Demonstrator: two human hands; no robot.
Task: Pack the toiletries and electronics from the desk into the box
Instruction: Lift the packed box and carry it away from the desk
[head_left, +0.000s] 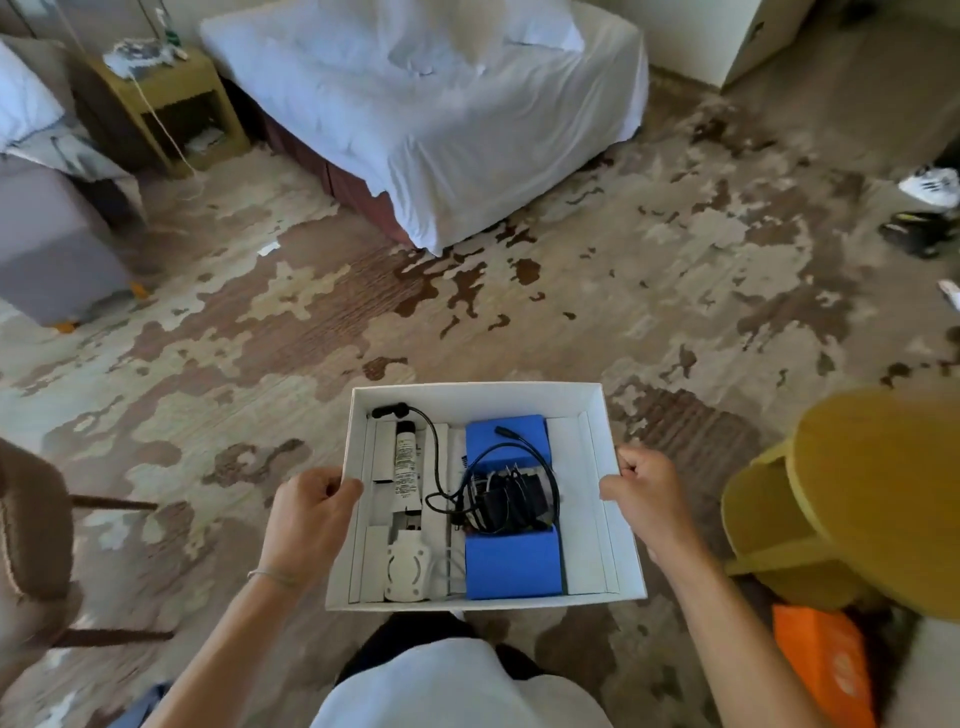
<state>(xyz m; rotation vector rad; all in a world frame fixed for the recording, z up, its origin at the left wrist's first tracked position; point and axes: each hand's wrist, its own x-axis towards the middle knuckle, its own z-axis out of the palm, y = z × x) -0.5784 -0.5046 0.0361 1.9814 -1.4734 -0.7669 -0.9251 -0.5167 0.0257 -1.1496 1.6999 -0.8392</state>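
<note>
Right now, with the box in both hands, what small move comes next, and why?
Probably keep the open white cardboard box level and set it down: the left hand and right hand grip opposite walls, and the white tube and black charger cable lie loose inside.

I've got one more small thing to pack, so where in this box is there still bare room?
The strip along the right wall of the white box, right of the blue case, is bare. The far middle, between the black cable and the blue case, is also open. The left side is crowded: the white tube and white plug. The black charger covers the case's middle.
</note>
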